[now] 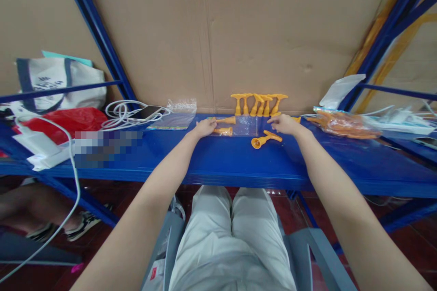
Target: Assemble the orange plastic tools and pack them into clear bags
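My left hand (pixel 205 127) is closed around the near ends of orange plastic T-shaped pieces; one piece (pixel 227 120) lies above another (pixel 223 131). The lower one seems to be inside a clear plastic bag (pixel 246 126) lying flat on the blue table. To the right, my right hand (pixel 283 124) has its fingers curled together just beyond the bag's edge. Orange plastic shows behind its fingers and wrist; whether they grip it is hidden. Nearer to me, a loose T-shaped piece (pixel 266 139) lies with its hollow cup end facing me.
Several orange T-shaped pieces (pixel 256 105) stand in a row against the cardboard wall (pixel 259 32). At left are another clear bag (pixel 175 114), a phone (pixel 147 112), white cables (pixel 119 116) and a red bag (pixel 64 120). A filled bag of orange pieces (pixel 344 125) lies at right.
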Available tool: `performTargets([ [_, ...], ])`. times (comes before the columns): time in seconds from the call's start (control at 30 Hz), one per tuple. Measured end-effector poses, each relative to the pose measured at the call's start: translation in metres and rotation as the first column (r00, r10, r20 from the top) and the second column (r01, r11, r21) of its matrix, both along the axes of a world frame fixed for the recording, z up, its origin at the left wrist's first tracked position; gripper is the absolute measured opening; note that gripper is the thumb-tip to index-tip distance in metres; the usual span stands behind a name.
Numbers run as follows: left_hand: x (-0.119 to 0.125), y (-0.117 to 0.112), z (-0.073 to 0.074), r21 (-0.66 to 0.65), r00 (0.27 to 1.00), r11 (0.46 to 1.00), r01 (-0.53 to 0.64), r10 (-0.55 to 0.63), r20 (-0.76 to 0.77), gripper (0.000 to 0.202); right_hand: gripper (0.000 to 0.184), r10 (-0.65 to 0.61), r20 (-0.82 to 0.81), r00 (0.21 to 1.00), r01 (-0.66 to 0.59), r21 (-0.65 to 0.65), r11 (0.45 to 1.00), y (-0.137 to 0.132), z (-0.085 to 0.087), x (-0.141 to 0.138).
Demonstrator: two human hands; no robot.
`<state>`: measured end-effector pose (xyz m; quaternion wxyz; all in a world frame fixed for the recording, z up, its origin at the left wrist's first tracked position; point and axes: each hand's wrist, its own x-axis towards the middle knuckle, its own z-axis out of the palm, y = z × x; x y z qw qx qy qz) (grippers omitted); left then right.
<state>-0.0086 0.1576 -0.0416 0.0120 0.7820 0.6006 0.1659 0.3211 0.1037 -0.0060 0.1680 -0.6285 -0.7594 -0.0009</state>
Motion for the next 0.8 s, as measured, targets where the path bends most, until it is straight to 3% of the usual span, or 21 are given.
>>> performTargets([
  [0.1, 0.004, -0.008, 0.006, -0.007, 0.997, 0.998, -0.064, 0.065, 0.042, 0.045, 0.039, 0.091, -0.01, 0.996, -0.091, -0.047, 0.995, 0.001, -0.003, -0.004],
  [0.2, 0.002, -0.018, 0.02, 0.033, 0.976, 0.977, -0.21, 0.207, 0.064, 0.045, 0.033, 0.163, -0.027, 0.986, -0.166, -0.121, 0.979, 0.001, -0.006, -0.009],
  [0.4, -0.031, -0.035, 0.048, 0.156, 0.845, 0.831, -0.534, 0.534, 0.046, 0.057, 0.033, 0.166, -0.011, 0.986, -0.165, -0.15, 0.975, 0.001, -0.008, -0.013],
  [0.53, -0.064, -0.047, 0.043, 0.204, 0.768, 0.743, -0.638, 0.634, 0.091, 0.071, 0.032, 0.148, 0.01, 0.989, -0.145, -0.14, 0.979, 0.001, -0.008, -0.013],
  [0.63, -0.083, -0.053, 0.033, 0.161, 0.72, 0.702, -0.693, 0.685, 0.112, 0.072, 0.032, 0.14, 0.017, 0.99, -0.136, -0.137, 0.981, 0.001, -0.009, -0.014],
  [0.8, -0.099, -0.054, 0.021, 0.118, 0.68, 0.67, -0.733, 0.721, 0.133, 0.071, 0.034, 0.135, 0.034, 0.99, -0.129, -0.145, 0.981, 0.001, -0.009, -0.015],
])
